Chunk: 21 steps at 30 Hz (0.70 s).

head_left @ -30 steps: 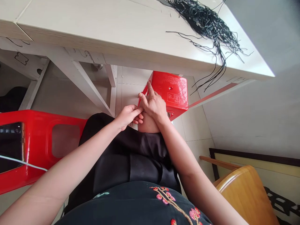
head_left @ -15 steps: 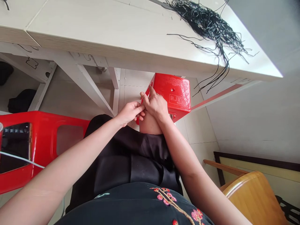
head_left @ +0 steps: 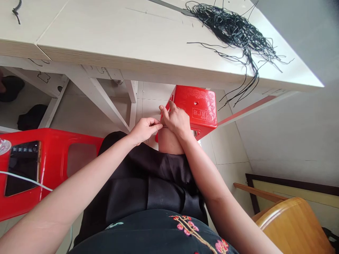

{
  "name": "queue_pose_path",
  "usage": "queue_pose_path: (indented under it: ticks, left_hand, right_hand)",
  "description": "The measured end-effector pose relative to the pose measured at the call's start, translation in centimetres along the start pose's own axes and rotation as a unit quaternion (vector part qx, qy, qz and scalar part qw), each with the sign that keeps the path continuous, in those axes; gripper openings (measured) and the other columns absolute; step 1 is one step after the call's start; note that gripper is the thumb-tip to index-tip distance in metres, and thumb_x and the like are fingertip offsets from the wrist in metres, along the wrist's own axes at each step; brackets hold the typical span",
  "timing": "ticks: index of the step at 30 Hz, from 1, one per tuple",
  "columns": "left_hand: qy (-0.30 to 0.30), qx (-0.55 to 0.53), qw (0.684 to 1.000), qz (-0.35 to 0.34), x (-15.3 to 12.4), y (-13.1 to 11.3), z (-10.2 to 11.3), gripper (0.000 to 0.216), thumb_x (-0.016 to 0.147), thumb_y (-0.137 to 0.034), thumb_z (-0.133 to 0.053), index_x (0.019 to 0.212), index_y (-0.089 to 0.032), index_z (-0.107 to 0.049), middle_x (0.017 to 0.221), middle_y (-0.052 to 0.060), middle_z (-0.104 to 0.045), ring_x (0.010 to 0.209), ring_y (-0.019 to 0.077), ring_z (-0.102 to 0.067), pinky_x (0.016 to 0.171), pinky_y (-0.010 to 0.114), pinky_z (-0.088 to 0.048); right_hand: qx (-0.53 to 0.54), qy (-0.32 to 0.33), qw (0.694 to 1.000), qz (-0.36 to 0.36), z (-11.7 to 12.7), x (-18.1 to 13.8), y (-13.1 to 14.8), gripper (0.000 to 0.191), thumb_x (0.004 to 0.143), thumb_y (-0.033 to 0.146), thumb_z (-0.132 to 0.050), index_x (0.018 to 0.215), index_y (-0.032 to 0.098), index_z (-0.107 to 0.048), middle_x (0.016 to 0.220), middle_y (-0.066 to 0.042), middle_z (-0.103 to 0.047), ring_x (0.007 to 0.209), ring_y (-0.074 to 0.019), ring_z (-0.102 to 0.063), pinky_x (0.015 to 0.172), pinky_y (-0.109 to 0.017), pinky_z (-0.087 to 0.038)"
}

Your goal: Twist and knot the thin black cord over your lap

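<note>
A thin black cord (head_left: 165, 126) runs across the bare knee (head_left: 171, 141), between my two hands. My left hand (head_left: 145, 130) pinches the cord's near end with thumb and forefinger at the knee's left side. Flat on top of the knee lies my right hand (head_left: 177, 118), its thumb and fingers stretched out, palm down. Whatever part of the cord is beneath that palm is hidden. Just beyond the knee is a red plastic stool (head_left: 202, 106) with raised lettering.
On the white table (head_left: 106, 31) lies a tangled bundle of black cords (head_left: 233, 31), some hanging over the edge. A coiled black piece (head_left: 16, 12) is far left. A phone (head_left: 23, 167) rests on another red stool (head_left: 53, 151). A wooden chair (head_left: 296, 225) stands at lower right.
The view has shifted slightly, so the table's left part shows more. My left hand's lower fingers have curled in, and more cord shows at the knee. My right hand stays on the knee.
</note>
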<state>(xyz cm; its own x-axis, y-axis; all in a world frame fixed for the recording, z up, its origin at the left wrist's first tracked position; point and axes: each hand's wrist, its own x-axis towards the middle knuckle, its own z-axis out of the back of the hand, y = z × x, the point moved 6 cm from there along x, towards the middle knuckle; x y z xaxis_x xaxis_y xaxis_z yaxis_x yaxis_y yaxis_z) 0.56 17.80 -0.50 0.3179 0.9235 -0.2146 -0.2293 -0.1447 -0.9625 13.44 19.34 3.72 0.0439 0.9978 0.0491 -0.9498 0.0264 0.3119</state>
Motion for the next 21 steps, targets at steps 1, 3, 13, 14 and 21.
queue_pose_path:
  ticks: [1,3,13,14,21]
  left_hand:
    - [0.001,-0.001,1.000,-0.001,-0.04,0.00,0.06,0.020,0.072,-0.036,-0.067,0.078,-0.017,-0.069,0.074,0.001,-0.067,0.074,0.0145,-0.059,0.067,0.023,-0.045]
    - [0.003,-0.007,1.000,0.000,-0.12,0.01,0.15,0.021,0.070,-0.036,-0.068,0.080,-0.017,-0.070,0.077,0.002,-0.069,0.080,0.0161,-0.060,0.073,0.025,-0.046]
    - [-0.008,-0.021,1.000,0.009,-0.71,-0.27,0.55,0.022,0.067,-0.028,-0.071,0.086,-0.016,-0.072,0.088,0.005,-0.073,0.088,0.0195,-0.064,0.084,0.031,-0.050]
    - [-0.006,-0.021,1.000,0.009,-0.73,-0.32,0.57,0.022,0.067,-0.027,-0.071,0.086,-0.016,-0.072,0.089,0.005,-0.073,0.088,0.0195,-0.064,0.086,0.031,-0.049]
    - [0.005,-0.037,0.999,0.002,-0.72,-0.25,0.71,0.025,0.063,-0.028,-0.074,0.086,-0.018,-0.072,0.089,0.004,-0.073,0.088,0.0189,-0.065,0.087,0.031,-0.050]
  right_hand:
    - [0.000,-0.001,1.000,0.001,-0.03,0.01,0.01,0.074,0.087,0.065,-0.012,0.132,0.014,-0.040,0.097,-0.014,-0.067,0.095,-0.0305,-0.061,0.074,-0.037,-0.045]
    - [0.000,0.001,1.000,0.003,-0.12,0.01,0.04,0.073,0.088,0.065,-0.012,0.133,0.013,-0.038,0.098,-0.015,-0.066,0.096,-0.0304,-0.060,0.075,-0.037,-0.044]
    - [-0.009,-0.012,1.000,-0.002,-0.06,-0.19,0.21,0.069,0.089,0.063,-0.016,0.131,0.014,-0.040,0.095,-0.014,-0.067,0.095,-0.0302,-0.060,0.074,-0.037,-0.044]
    - [-0.008,-0.013,1.000,-0.002,-0.07,-0.21,0.23,0.069,0.089,0.063,-0.016,0.131,0.015,-0.040,0.095,-0.014,-0.067,0.095,-0.0300,-0.060,0.074,-0.037,-0.044]
    - [0.001,-0.011,1.000,-0.003,-0.16,-0.23,0.18,0.072,0.088,0.064,-0.014,0.135,0.013,-0.035,0.096,-0.014,-0.066,0.096,-0.0303,-0.059,0.075,-0.038,-0.044]
